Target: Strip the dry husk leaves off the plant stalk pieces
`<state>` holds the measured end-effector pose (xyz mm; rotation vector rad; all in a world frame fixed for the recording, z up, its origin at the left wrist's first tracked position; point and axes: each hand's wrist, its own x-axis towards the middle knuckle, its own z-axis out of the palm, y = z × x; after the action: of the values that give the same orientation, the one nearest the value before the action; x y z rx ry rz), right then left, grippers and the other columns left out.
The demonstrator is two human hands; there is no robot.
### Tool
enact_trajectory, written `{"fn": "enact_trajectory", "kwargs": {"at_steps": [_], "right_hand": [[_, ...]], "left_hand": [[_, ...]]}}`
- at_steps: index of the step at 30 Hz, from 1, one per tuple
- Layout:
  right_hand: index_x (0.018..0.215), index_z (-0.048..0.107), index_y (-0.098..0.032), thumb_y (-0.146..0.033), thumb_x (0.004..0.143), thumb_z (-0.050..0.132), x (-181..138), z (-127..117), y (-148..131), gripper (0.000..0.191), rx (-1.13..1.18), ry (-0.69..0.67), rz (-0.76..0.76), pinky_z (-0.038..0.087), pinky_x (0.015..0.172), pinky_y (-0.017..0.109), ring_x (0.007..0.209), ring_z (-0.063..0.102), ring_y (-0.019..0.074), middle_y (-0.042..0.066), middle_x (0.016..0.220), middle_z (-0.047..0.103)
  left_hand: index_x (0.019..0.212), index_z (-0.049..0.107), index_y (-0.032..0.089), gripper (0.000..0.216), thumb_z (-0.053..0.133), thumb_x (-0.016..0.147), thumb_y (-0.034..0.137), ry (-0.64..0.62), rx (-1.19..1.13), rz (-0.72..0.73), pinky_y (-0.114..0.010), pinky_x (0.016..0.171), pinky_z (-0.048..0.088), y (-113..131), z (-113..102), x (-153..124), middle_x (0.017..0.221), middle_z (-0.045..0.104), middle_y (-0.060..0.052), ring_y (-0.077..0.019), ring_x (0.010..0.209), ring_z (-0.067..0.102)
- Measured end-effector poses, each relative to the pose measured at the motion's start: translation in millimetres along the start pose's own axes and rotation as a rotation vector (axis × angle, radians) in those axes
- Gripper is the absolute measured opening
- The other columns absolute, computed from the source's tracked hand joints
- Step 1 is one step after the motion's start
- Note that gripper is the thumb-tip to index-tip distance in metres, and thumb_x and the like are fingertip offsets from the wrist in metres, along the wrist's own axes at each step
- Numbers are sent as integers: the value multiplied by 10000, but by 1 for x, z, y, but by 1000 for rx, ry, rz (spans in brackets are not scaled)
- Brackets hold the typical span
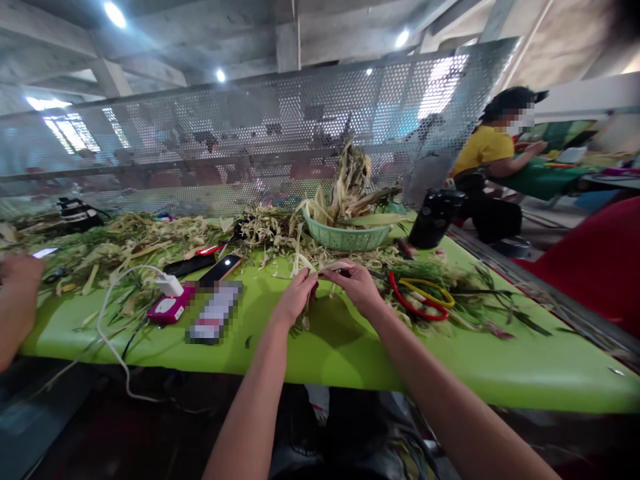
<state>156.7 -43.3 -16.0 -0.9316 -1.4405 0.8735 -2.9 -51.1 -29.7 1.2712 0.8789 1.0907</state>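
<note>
Over the near middle of the green table, my left hand [297, 293] and my right hand [353, 283] are close together, fingers pinched. A pale dried husk strip [334, 267] runs between them, gripped from both sides. Something small and dark reddish shows under my left fingers, too hidden to name. Right of my hands lie red and yellow loop handles [420, 297], which look like scissors, among green and pale plant scraps. Behind my hands stands a light green plastic basket [345, 237] with dried corn husks [353, 180] sticking up out of it.
Left of me are a phone [220, 270], a magenta power adapter [170, 307] with a white cable, and a blurred-out item. Plant scraps cover the table's back. A black container [435, 219] stands right. Another person's hand [20, 293] is far left; someone in yellow sits right.
</note>
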Motion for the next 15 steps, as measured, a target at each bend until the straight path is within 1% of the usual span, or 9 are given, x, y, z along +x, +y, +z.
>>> {"fn": "enact_trajectory", "kwargs": {"at_steps": [3,7,11,15], "right_hand": [[739,699,-195,-371,663,736,-1,3,-2,195,22,29,-4,478,789,350,790,611,207,34,783,675],[723,674,-194,-361,670,713,-1,5,-1,179,16,94,7,459,750,329,742,588,187,17,748,656],[698,650,-186,-349,673,695,0,5,2,171,1,128,29,435,726,308,706,561,171,2,714,635],[669,638,-176,-359,683,679,0,3,-2,188,-13,89,77,410,625,279,609,507,145,-13,619,587]], "left_hand": [[808,443,197,316,541,822,497,-56,20,39,-208,508,297,2,2,-1,632,389,51,-79,534,356],[802,435,200,321,525,831,506,-115,55,52,-205,538,321,6,3,-3,644,357,52,-84,564,347],[804,465,194,303,518,841,489,-153,123,95,-212,539,300,11,6,-6,649,349,44,-93,584,341],[832,528,184,301,529,836,485,-153,163,120,-224,532,269,12,8,-8,629,368,40,-98,570,321]]}}
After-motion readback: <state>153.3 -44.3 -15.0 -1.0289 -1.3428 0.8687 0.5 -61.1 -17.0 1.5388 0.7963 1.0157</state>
